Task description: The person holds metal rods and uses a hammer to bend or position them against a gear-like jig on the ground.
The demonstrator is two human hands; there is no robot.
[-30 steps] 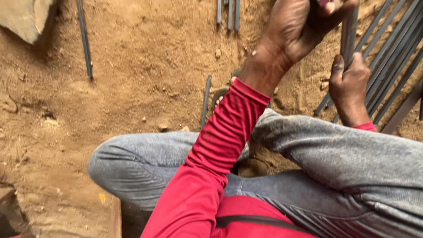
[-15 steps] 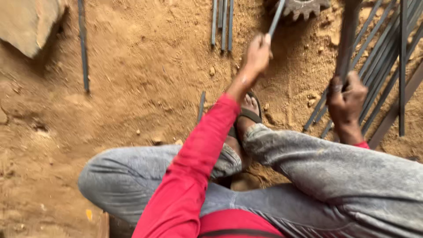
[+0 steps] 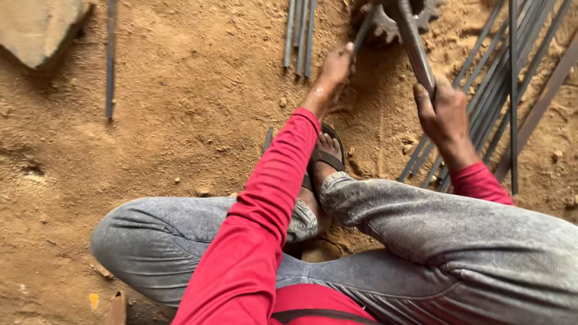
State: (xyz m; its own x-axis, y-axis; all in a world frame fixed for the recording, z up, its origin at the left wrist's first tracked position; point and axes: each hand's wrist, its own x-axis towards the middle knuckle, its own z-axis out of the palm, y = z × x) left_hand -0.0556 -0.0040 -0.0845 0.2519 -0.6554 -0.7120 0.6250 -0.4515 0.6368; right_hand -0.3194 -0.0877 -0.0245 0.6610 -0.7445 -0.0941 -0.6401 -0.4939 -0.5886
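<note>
Down on the sandy dirt floor (image 3: 180, 108), rods lie scattered about, a stone slab (image 3: 36, 30) far left. The left hand (image 3: 334, 72) reaches far out, fingers pinching a thin rod (image 3: 363, 31) at the toothed gear (image 3: 385, 21). The right hand (image 3: 442, 114) has its fingers wrapped round a metal lever bar (image 3: 415, 45).

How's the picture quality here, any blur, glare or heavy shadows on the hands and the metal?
Head view: soft, even daylight, no glare and only faint shadows on the dirt ground. The left hand on a thin rod and the right hand on the metal lever look sharp. The toothed gear is cut by the top edge.
</note>
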